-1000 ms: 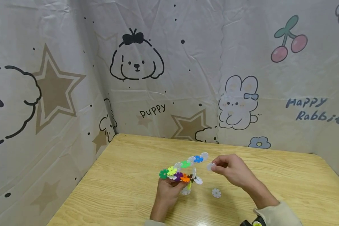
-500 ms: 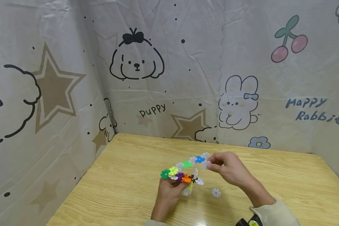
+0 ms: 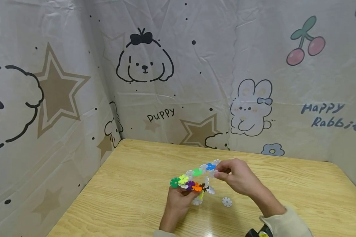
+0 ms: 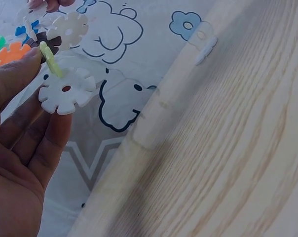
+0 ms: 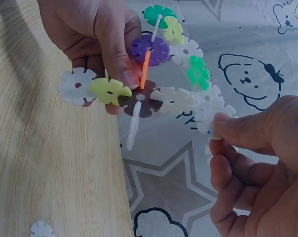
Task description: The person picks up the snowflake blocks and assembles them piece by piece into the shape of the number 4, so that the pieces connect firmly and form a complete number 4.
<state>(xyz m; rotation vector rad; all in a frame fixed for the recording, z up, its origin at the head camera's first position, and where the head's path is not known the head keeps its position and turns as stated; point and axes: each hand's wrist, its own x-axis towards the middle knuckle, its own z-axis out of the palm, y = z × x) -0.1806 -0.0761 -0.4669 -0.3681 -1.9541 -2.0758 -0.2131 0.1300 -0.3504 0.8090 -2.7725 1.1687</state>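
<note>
My left hand [image 3: 180,203] holds up a chain of slotted snowflake discs, its thumb pressed near the orange disc [image 3: 197,187] and the purple disc [image 3: 190,185]. From a green disc [image 3: 174,182] one branch climbs to a blue disc [image 3: 210,167] and a white end disc. Another runs past a dark brown disc [image 5: 140,98], which has white and yellow discs slotted on. My right hand [image 3: 239,177] pinches a white snowflake disc [image 3: 213,173] between thumb and forefinger, right at the blue disc's edge. In the right wrist view that disc overlaps other white ones, and the blue disc is mostly hidden.
One loose white snowflake disc [image 3: 226,202] lies on the wooden table [image 3: 121,197], below and between the hands. A printed cloth [image 3: 195,82] with cartoon figures hangs behind the table and along its left side. A black device [image 3: 259,231] sits near the right sleeve.
My right hand has moved left, carrying the white snowflake disc from apart to the chain's blue end. My left hand and the chain have shifted slightly right.
</note>
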